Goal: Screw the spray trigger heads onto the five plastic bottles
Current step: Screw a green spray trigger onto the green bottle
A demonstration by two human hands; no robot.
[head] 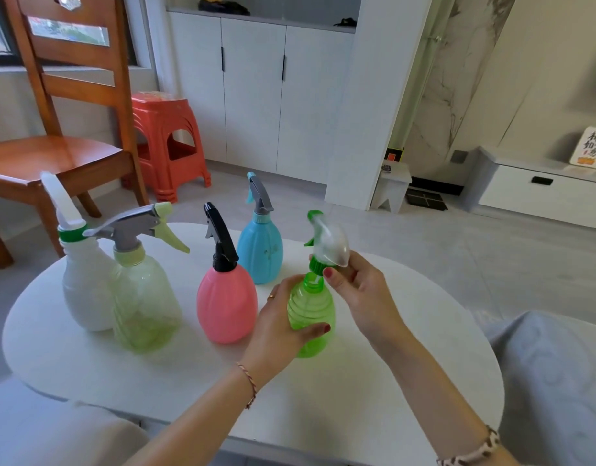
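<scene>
Five plastic bottles stand on a smooth white oval table [88, 371]. At the near right, the translucent green bottle [311, 314], ribbed around its shoulder, is gripped by the left hand [280, 327], fingers curled round its body and thumb across the front. The right hand [360, 287] pinches the clear-and-green trigger head [328, 243] between thumb and fingers, wrist bent, seating its green collar at the bottle's threaded neck (motion blur hides whether the threads have caught). To the left stand a glossy pink bottle [226, 304] with a black head, a fluted blue bottle [260, 253] farther back, a pale yellow-green translucent bottle [143, 304] and an opaque white bottle [83, 290].
</scene>
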